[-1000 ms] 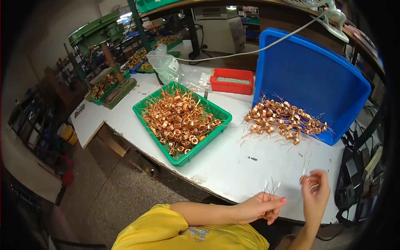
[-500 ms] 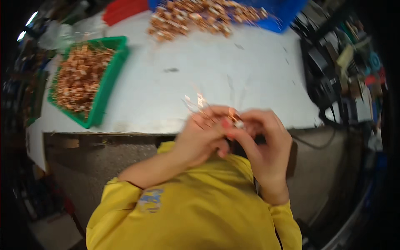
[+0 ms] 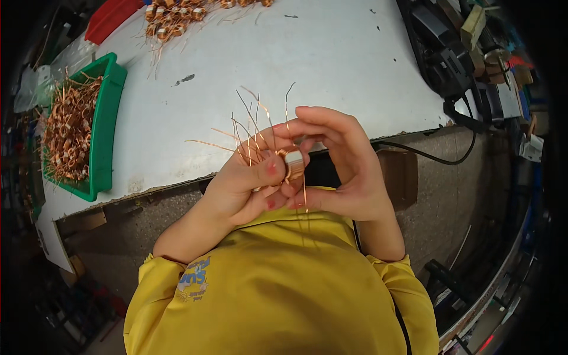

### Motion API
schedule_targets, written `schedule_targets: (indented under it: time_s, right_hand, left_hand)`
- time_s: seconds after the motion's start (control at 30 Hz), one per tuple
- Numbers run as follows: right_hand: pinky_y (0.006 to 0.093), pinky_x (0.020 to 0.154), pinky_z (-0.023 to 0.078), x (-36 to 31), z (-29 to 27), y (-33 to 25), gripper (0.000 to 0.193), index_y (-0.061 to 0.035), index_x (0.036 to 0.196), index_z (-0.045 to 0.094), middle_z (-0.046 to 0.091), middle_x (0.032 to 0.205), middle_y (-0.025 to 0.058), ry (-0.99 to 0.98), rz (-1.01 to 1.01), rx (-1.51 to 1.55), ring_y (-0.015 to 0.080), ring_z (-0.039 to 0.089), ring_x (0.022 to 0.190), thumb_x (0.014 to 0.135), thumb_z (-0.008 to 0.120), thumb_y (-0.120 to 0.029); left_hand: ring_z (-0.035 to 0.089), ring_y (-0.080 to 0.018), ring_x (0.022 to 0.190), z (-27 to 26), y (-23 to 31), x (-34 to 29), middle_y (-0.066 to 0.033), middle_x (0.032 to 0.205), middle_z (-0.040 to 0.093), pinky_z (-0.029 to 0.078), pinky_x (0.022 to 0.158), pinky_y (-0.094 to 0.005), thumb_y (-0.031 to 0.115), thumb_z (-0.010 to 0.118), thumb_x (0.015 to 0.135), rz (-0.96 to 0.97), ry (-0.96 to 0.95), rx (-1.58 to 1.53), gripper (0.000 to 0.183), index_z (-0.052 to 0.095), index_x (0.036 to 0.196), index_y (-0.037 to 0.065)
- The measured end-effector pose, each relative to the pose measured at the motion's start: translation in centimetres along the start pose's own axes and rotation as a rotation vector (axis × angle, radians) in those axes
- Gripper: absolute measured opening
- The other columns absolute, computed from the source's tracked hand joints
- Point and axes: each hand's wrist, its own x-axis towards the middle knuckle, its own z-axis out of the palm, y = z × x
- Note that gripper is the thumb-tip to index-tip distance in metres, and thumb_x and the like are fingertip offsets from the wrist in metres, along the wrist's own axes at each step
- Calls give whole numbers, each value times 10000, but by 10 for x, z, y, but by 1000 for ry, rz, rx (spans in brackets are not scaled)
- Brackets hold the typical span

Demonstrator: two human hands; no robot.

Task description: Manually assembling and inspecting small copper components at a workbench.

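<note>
My left hand (image 3: 242,183) pinches a small copper-wire coil (image 3: 294,164) with a white band between thumb and fingers, just past the table's near edge. Long bare wire ends (image 3: 251,133) fan out above and beside that hand, more than one coil would show, so other coils may be tucked in the palm. Around the coil's right side curves my right hand (image 3: 355,168), its index finger and thumb spread apart. The right thumb tip lies close to the wire end hanging below the coil; whether it touches is unclear.
A green tray (image 3: 105,133) heaped with copper coils stands on the white table (image 3: 236,65) at left. More loose coils (image 3: 177,18) lie at the far edge, near a red bin (image 3: 112,21). Black equipment (image 3: 447,65) with a cable sits at right.
The view has shifted right, so tray and coil pile sit further left. My right hand's thumb and index finger have parted from the coil, and the coil is now plainly visible in my left fingers.
</note>
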Motion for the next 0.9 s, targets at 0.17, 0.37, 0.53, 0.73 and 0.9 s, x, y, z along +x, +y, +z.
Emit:
schedule_targets:
  time_s: [0.17, 0.37, 0.53, 0.73, 0.9]
  right_hand:
    - [202, 689, 407, -2, 2, 8, 781, 19, 1236, 340, 573, 1029, 156, -6, -117, 107, 178, 536, 883, 559, 724, 72]
    - [198, 693, 418, -3, 3, 13, 798, 36, 1248, 308, 601, 952, 143, 93, -253, 320, 168, 539, 864, 579, 743, 43]
    - [212, 717, 427, -7, -16, 14, 816, 46, 1251, 296, 616, 924, 140, -4, -383, 59, 162, 541, 835, 586, 766, -1]
    - [290, 843, 405, -9, -18, 11, 889, -12, 1266, 327, 615, 986, 113, 66, -171, 48, 171, 558, 871, 506, 789, -11]
    - [270, 782, 415, -16, -10, 7, 929, 46, 1260, 290, 613, 985, 160, -50, -77, -75, 172, 534, 817, 503, 817, -67]
  left_hand:
    - [574, -185, 593, -4, -1, 2, -196, 919, 581, 492, 460, -241, 22, 632, 763, -65, -63, 21, 271, 506, 1002, -3]
    - [613, -233, 675, -11, -3, 2, -194, 903, 594, 533, 520, -283, -14, 634, 747, -123, -110, 20, 268, 520, 990, -26]
    - [627, -269, 741, -2, -8, 2, -189, 915, 598, 547, 582, -318, -39, 619, 749, -103, -12, 60, 250, 532, 983, -27]
    - [627, -274, 757, 6, -7, 0, -172, 910, 603, 542, 633, -337, -61, 610, 746, -119, 55, -19, 231, 548, 966, -29]
    - [625, -268, 738, 2, -12, -1, -163, 903, 605, 532, 651, -333, -72, 614, 735, -98, 31, 20, 250, 552, 974, -38]
